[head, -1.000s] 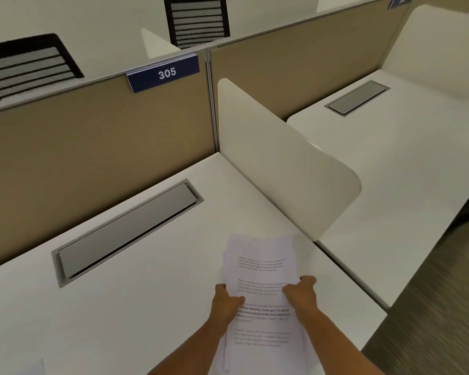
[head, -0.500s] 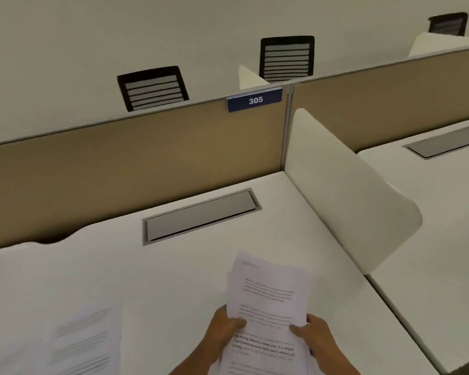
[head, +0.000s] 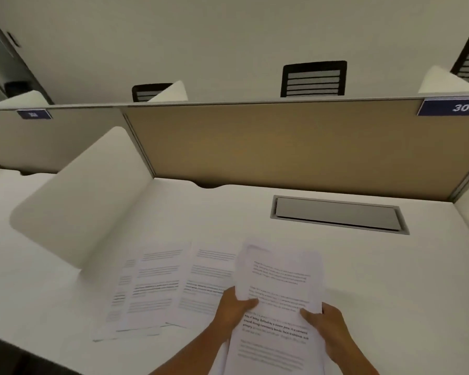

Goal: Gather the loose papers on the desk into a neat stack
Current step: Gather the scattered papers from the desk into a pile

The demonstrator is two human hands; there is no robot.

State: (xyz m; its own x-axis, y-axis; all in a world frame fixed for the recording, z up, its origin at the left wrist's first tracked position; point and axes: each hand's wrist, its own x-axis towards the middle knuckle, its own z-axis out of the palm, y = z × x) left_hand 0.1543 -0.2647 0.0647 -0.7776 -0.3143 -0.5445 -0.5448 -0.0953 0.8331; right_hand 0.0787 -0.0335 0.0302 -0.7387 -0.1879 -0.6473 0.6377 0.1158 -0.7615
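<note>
Your left hand (head: 234, 307) and right hand (head: 326, 324) grip a paper stack (head: 278, 301) at lower centre; loose sheets (head: 157, 288) lie left on the white table (head: 390, 280), tan partition (head: 282, 147) behind.

White papers (head: 275, 301) with black text lines, white desk (head: 363, 266), tan partition (head: 282, 144), navy sign (head: 451, 107).

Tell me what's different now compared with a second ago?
The view has swung left: the 305 sign now sits far right, and loose sheets on the desk have come into sight, left of the hands. Unchanged: the left hand and right hand still grip the stack of papers by its sides.
</note>
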